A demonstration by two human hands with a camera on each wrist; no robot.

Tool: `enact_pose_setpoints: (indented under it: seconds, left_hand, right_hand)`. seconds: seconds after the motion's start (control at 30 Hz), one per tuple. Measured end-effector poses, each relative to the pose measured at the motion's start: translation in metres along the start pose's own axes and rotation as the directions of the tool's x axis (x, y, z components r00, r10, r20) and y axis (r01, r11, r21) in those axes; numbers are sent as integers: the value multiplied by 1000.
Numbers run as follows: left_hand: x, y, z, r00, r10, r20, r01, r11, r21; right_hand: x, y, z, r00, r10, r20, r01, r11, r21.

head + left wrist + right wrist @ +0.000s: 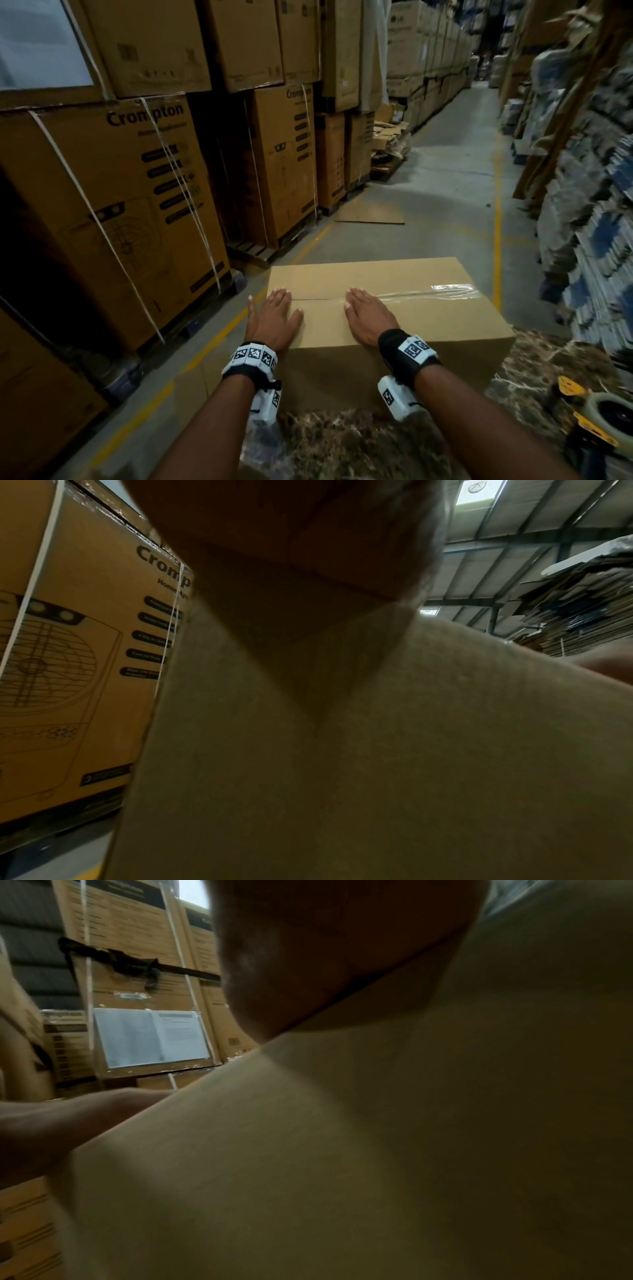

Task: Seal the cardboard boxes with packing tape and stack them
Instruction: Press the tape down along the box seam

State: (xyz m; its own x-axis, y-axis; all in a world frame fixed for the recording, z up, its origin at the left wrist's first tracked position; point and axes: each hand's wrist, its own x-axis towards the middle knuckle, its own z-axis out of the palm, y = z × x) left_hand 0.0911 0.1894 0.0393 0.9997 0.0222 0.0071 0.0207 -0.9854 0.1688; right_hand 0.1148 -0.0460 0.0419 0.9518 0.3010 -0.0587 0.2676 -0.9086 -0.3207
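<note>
While the cardboard box [383,308] sits on the marbled surface [534,370], we log both grips released: left hand [274,315] and right hand [368,317] press flat, fingers straight, on its taped seam [445,291].

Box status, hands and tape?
Left hand, right hand flat on box. Tape covers right half of seam. Nothing blocking.

Where the cameras look

The head camera looks down from above at the box [376,308] and along the aisle. Both wrist cameras sit low, very close against the box's near side, looking up. All three see it.
</note>
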Motion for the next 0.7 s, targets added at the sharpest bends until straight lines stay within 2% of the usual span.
enact_pose_setpoints:
  seconds: [0.23,0.43,0.57,0.7]
  left_hand:
    - [5,1,-1,1000,14,-8,-14,1000,17]
    - [6,29,5,998,-64,-9,64,990,127]
    - [6,54,8,995,92,41,-95,992,78]
    - [10,85,9,962,259,84,-264,963,48]
  right_hand:
    - [-12,71,-22,983,168,-71,-169,986,-4]
    - [-14,82,-22,983,173,-66,-175,985,-14]
    - [-16,81,-21,980,185,-76,-187,982,-23]
    - [-16,79,-20,979,188,-79,-190,982,-15]
